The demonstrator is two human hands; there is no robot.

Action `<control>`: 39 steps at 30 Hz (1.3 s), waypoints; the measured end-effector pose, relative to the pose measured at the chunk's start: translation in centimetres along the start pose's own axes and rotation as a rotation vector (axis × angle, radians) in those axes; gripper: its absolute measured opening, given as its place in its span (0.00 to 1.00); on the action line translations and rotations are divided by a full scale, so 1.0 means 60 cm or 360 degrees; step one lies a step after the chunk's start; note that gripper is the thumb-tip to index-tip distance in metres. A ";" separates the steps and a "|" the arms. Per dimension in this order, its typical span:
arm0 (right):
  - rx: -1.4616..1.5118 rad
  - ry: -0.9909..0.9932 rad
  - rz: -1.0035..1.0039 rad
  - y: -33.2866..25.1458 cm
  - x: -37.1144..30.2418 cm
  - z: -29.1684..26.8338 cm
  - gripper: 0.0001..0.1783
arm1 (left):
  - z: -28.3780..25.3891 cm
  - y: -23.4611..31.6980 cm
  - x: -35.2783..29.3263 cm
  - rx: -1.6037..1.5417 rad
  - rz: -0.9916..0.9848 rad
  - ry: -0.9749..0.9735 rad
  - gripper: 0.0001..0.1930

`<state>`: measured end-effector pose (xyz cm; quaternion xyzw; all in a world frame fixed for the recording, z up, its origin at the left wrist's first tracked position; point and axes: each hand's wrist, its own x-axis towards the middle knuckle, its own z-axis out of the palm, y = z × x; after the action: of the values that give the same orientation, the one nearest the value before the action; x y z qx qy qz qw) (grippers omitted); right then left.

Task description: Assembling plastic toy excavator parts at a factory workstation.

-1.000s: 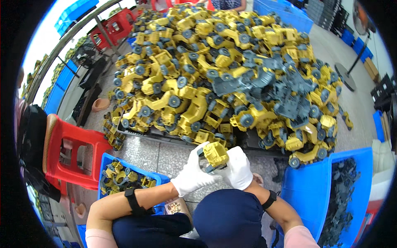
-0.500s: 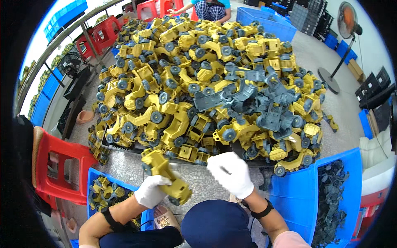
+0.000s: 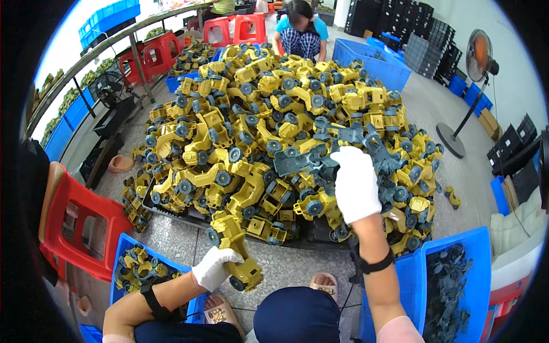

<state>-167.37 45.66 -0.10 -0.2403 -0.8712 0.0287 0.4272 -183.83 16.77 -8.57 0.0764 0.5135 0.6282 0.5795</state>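
One fan point(image 3: 479, 54) stands on grey floor point(image 3: 426, 110); left fingers point(image 3: 232, 255) pinch a yellow vehicle point(image 3: 230, 231); right fingers point(image 3: 345, 156) are unclear.

Yellow toy truck point(image 3: 233, 235) held aslant, grey parts point(image 3: 297, 161) loose on the heap point(image 3: 229, 154)

The toy truck has dark wheels point(image 3: 238, 283) and is gripped at its side by the left hand point(image 3: 214, 267), upper end leaning left. The grey parts, shaped plastic pieces, lie jumbled on top of the heap of similar yellow trucks, partly hidden by the right hand point(image 3: 355, 186); contact there is unclear.
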 end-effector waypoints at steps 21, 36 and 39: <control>-0.0423 -0.0387 -0.0254 0.050 0.106 0.038 0.06 | -0.006 -0.001 -0.002 -0.0163 -0.0016 -0.0126 0.25; 0.2976 -0.0998 0.1760 -0.158 -0.110 0.024 0.16 | 0.072 0.087 -0.032 -0.0022 0.0217 -0.0613 0.29; 0.0912 -0.0666 0.0405 -0.162 -0.105 -0.021 0.08 | 0.058 0.094 -0.033 -0.0050 0.0237 -0.0490 0.25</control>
<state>-166.98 34.09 -1.45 -0.2061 -0.8594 0.3726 0.2830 -184.43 18.25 -1.85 0.2005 0.4016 0.6582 0.6044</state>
